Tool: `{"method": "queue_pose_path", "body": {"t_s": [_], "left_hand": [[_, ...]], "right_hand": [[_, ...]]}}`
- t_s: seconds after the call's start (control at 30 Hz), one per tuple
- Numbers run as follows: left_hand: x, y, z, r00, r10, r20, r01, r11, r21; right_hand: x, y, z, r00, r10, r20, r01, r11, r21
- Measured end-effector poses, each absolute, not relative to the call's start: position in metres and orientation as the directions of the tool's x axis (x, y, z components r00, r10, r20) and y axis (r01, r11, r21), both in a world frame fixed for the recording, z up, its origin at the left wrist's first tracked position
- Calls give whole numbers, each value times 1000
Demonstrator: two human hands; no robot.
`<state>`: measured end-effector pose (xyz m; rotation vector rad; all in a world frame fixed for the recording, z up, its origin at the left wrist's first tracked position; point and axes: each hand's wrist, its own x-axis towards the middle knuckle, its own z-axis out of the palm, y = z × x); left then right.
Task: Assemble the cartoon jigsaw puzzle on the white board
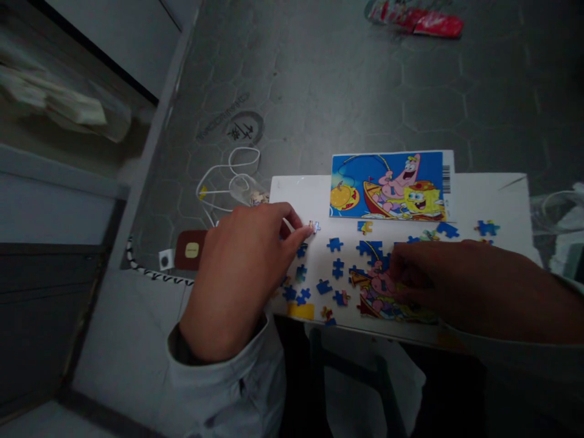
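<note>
My left hand (pixel 255 249) pinches a small jigsaw puzzle piece (pixel 316 227) at the left of the white board (pixel 488 194). Over the partly joined puzzle (pixel 376 286) is my right hand (pixel 424 277), its fingers curled; whatever is between the fingertips is hidden. Loose blue pieces, such as one puzzle piece (pixel 334 244) in the middle, lie between the hands. Another piece with yellow on it (pixel 364 227) sits just below the picture card (pixel 387 185), which shows a pink starfish and a yellow sponge figure in a boat. Part of the joined puzzle is covered by my right hand.
A clear bag with pieces (pixel 258 196) and a white cable (pixel 214 170) lie by the board's left edge. Further left is a brown object with a pale label (pixel 191 249). A red wrapper (pixel 438 23) rests on the tiled floor. Clear plastic (pixel 563 213) stands at right.
</note>
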<state>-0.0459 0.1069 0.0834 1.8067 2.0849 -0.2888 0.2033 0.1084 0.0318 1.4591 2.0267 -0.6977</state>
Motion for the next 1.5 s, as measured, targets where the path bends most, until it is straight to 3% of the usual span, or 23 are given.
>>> {"method": "queue_pose_path", "body": {"t_s": [0.57, 0.87, 1.07, 1.27, 1.5], "left_hand": [[-50, 105, 83, -122, 898, -423, 983, 170, 76], [-52, 102, 81, -198, 912, -360, 973, 226, 38], [-50, 108, 78, -136, 927, -351, 971, 194, 137], [-48, 114, 65, -13, 928, -371, 963, 111, 244], [-46, 115, 61, 14, 925, -379, 970, 79, 228]], "right_hand": [[211, 109, 26, -241, 682, -691, 970, 195, -146], [212, 109, 24, -249, 666, -703, 966, 220, -134], [220, 107, 19, -284, 708, -647, 959, 215, -185], [216, 108, 19, -247, 681, -690, 967, 214, -135], [214, 107, 23, -248, 706, -664, 968, 200, -149]]}}
